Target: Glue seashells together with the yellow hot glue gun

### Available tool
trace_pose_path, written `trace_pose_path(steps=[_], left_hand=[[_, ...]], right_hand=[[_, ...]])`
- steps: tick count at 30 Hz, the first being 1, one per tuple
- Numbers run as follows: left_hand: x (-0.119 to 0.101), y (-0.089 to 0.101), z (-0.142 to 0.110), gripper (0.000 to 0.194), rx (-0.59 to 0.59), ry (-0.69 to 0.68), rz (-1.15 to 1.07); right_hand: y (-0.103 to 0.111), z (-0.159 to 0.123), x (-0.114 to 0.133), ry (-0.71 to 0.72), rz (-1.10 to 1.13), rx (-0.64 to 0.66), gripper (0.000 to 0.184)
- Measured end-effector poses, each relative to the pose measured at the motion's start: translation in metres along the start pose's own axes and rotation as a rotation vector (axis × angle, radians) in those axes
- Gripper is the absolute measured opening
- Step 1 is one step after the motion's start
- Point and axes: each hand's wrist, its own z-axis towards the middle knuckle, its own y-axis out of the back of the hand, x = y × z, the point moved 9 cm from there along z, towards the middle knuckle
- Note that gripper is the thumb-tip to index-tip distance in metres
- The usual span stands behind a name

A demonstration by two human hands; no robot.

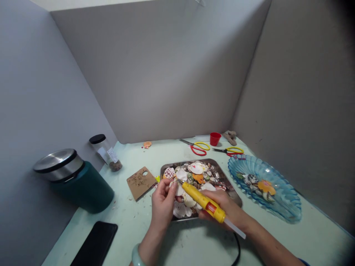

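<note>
A yellow hot glue gun (pixel 203 201) is gripped in my right hand (pixel 222 205), a clear glue stick poking out of its back end. Its nozzle points left and meets, or nearly meets, a white shell (pixel 179 189) pinched between the thumb and fingers of my left hand (pixel 164 199). Whether the tip touches the shell I cannot tell. Both hands are over the near side of a metal tray (pixel 235 195) heaped with shells (pixel 182 174) in white, orange and speckled colours. My right palm and the glue gun's handle are partly hidden.
On the right lies a blue scalloped glass dish (pixel 285 199) holding several shells. Two pairs of scissors (pixel 203 147) (pixel 227 150) and a red cup (pixel 215 139) stand behind the tray. At left are a brown board (pixel 141 183), jar (pixel 107 151), green flask (pixel 83 188) and phone (pixel 95 244).
</note>
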Motion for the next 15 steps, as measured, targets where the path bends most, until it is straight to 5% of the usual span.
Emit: trace_pose_path(steps=[15], left_hand=[[0.0026, -0.0021, 0.0014, 0.033, 0.058, -0.043, 0.063]], right_hand=[[-0.0008, -0.0007, -0.0015, 0.0, 0.024, -0.014, 0.026]])
